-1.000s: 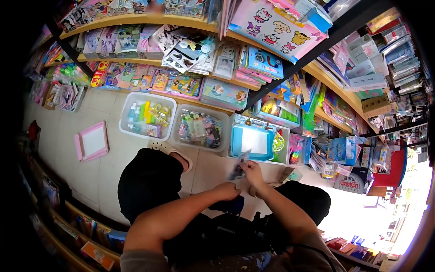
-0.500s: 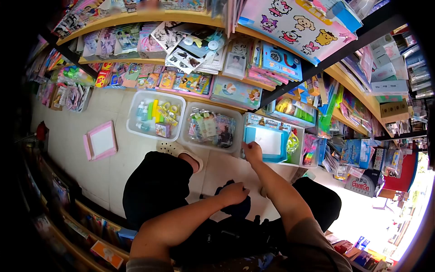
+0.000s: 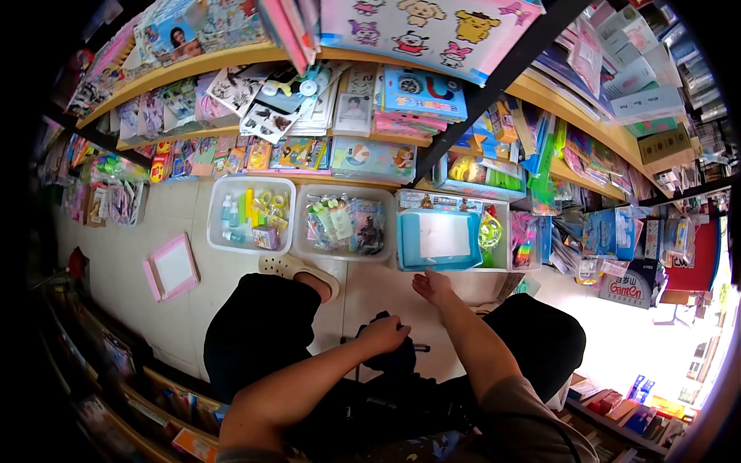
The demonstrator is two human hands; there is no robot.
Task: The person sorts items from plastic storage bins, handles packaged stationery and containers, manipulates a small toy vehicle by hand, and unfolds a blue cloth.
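The left hand (image 3: 384, 334) is seen over a dark bundle (image 3: 392, 361), which is located between the two knees in black trousers. Its fingers are curled, but whether the bundle is pinched by them cannot be told. The right hand (image 3: 432, 287) is held out with the fingers extended and slightly spread, and nothing is held in it. Just beyond its fingertips, the blue tray (image 3: 438, 265) is placed, with a white sheet (image 3: 444, 234) inside; no writing can be read on the sheet.

To the left of the tray, a clear bin (image 3: 340, 257) is filled with small packets (image 3: 364, 222), whose print is too small to be read. Next to it, bottles (image 3: 231, 212) and yellow items (image 3: 249, 207) are contained in a white bin (image 3: 247, 248). Farther left, a pink box (image 3: 152, 282) is laid on the floor.

On the shelves behind, a blue booklet (image 3: 426, 91) is marked with Chinese characters, which cannot be read surely. Above, cartoon animals are printed on a pink package (image 3: 431, 31). At the right side, "Ganten" can be read on a dark carton (image 3: 629, 284).
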